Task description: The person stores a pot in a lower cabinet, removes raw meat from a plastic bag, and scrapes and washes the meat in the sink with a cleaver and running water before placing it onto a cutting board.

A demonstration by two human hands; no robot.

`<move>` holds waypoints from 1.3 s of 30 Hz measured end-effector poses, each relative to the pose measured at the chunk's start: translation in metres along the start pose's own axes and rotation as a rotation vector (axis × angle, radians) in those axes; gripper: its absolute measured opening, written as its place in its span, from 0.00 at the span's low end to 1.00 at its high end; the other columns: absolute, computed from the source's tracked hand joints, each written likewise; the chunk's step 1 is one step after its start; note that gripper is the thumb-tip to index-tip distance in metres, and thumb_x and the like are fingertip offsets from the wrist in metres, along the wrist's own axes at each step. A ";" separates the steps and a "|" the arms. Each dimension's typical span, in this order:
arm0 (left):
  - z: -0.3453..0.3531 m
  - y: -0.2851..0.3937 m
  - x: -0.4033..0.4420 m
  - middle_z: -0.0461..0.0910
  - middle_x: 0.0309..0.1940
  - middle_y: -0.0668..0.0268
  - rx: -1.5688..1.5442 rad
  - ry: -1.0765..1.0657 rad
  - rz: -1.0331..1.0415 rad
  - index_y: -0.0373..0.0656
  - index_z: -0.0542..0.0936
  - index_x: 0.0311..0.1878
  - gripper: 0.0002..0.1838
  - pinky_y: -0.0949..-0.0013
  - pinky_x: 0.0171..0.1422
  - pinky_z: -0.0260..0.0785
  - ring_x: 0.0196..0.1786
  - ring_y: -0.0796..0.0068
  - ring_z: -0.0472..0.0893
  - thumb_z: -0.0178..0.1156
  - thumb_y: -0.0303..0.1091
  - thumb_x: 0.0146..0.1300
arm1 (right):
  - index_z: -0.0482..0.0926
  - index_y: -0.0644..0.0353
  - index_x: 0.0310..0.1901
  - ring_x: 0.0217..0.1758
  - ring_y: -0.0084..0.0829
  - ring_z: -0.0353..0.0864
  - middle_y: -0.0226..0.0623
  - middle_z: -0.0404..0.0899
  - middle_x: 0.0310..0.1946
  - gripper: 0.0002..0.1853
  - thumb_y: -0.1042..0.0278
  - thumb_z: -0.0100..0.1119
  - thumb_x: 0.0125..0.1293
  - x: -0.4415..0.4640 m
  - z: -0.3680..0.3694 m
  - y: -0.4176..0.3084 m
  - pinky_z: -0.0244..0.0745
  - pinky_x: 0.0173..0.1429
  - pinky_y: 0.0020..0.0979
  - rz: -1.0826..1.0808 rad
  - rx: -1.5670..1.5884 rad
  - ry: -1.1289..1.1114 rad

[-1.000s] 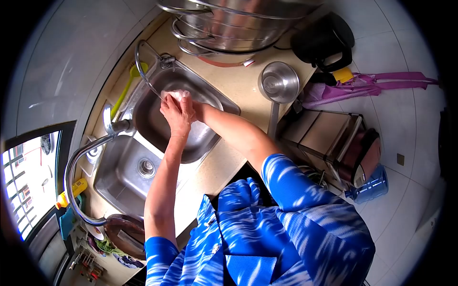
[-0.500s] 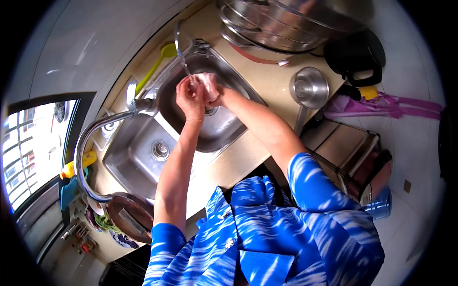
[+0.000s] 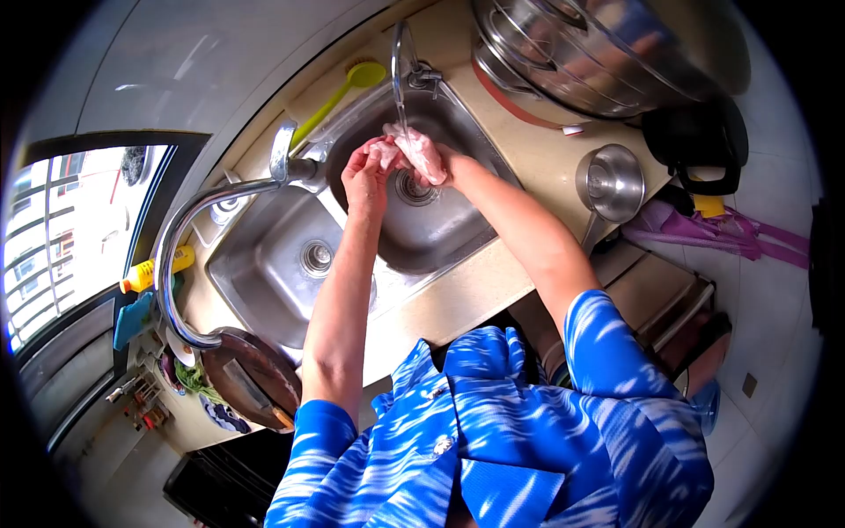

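A piece of pale pink raw meat [image 3: 421,157] is held over the upper basin of a steel double sink [image 3: 440,231], under a thin stream of water from a slim curved faucet [image 3: 398,66]. My left hand [image 3: 365,180] pinches the meat's left end between thumb and fingers. Behind the right end is my right hand [image 3: 447,167], wrapped round the meat from below and partly hidden by it. The basin's drain lies just beneath both hands.
A large curved faucet [image 3: 167,255] arches beside the lower basin. Around the sink are a green brush [image 3: 365,74], a steel ladle [image 3: 611,183], a big steel pot [image 3: 607,53], a black kettle [image 3: 700,145], a yellow bottle [image 3: 158,269] and a round board with a knife [image 3: 251,378].
The view has shifted, so the sink sits further right and lower. The meat, mostly covered by my hands earlier, now shows between them, and my left hand has moved to its left end.
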State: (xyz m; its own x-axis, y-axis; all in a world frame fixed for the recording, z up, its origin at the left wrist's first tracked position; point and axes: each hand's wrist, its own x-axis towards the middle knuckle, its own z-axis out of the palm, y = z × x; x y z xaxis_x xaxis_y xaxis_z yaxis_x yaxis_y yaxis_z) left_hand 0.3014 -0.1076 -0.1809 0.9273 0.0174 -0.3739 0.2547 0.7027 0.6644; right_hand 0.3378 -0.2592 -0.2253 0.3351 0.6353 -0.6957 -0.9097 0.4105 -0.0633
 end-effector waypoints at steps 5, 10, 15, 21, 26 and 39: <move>-0.015 -0.003 0.000 0.75 0.46 0.54 -0.149 0.055 -0.102 0.35 0.72 0.46 0.10 0.55 0.53 0.73 0.50 0.58 0.76 0.51 0.27 0.63 | 0.64 0.47 0.62 0.14 0.21 0.67 0.30 0.77 0.45 0.26 0.50 0.39 0.64 -0.002 -0.005 0.004 0.65 0.14 0.22 -0.205 -0.489 -0.165; -0.018 -0.008 0.000 0.78 0.40 0.56 -0.190 0.122 -0.187 0.36 0.74 0.44 0.09 0.61 0.42 0.78 0.41 0.61 0.80 0.53 0.29 0.63 | 0.64 0.51 0.62 0.23 0.22 0.72 0.28 0.77 0.39 0.26 0.51 0.42 0.64 0.000 -0.021 0.011 0.69 0.23 0.27 -0.317 -0.500 -0.161; -0.026 -0.018 0.005 0.77 0.43 0.58 -0.167 0.103 -0.210 0.39 0.72 0.46 0.13 0.59 0.48 0.74 0.45 0.63 0.78 0.47 0.37 0.67 | 0.71 0.55 0.53 0.32 0.23 0.76 0.29 0.77 0.33 0.27 0.41 0.46 0.63 0.000 -0.034 0.010 0.74 0.33 0.27 -0.193 -0.341 -0.185; -0.019 -0.027 0.009 0.77 0.43 0.61 0.020 0.245 -0.300 0.41 0.69 0.52 0.19 0.61 0.47 0.71 0.44 0.65 0.77 0.43 0.46 0.68 | 0.74 0.60 0.48 0.38 0.23 0.77 0.31 0.78 0.38 0.27 0.41 0.51 0.61 -0.005 -0.030 0.013 0.74 0.44 0.26 -0.277 -0.288 0.005; 0.009 -0.018 -0.004 0.76 0.39 0.69 0.185 0.071 -0.228 0.46 0.68 0.56 0.25 0.72 0.41 0.67 0.38 0.78 0.76 0.43 0.55 0.66 | 0.77 0.61 0.42 0.36 0.22 0.77 0.31 0.79 0.36 0.24 0.44 0.53 0.61 -0.018 -0.024 0.011 0.73 0.43 0.25 -0.484 -0.410 0.200; -0.023 -0.052 -0.004 0.77 0.47 0.67 -0.315 -0.052 -0.452 0.45 0.72 0.52 0.29 0.59 0.60 0.65 0.52 0.66 0.75 0.69 0.25 0.44 | 0.77 0.60 0.45 0.41 0.45 0.77 0.48 0.78 0.37 0.16 0.58 0.51 0.63 -0.051 0.052 0.008 0.71 0.46 0.37 -0.912 -1.720 0.639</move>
State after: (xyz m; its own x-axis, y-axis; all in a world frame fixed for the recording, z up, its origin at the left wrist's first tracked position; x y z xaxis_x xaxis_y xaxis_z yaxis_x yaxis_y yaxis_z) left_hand 0.2784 -0.1279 -0.2291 0.7589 -0.3649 -0.5395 0.5437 0.8109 0.2163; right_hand 0.3267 -0.2540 -0.1530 0.9637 0.2180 -0.1543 0.0610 -0.7422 -0.6674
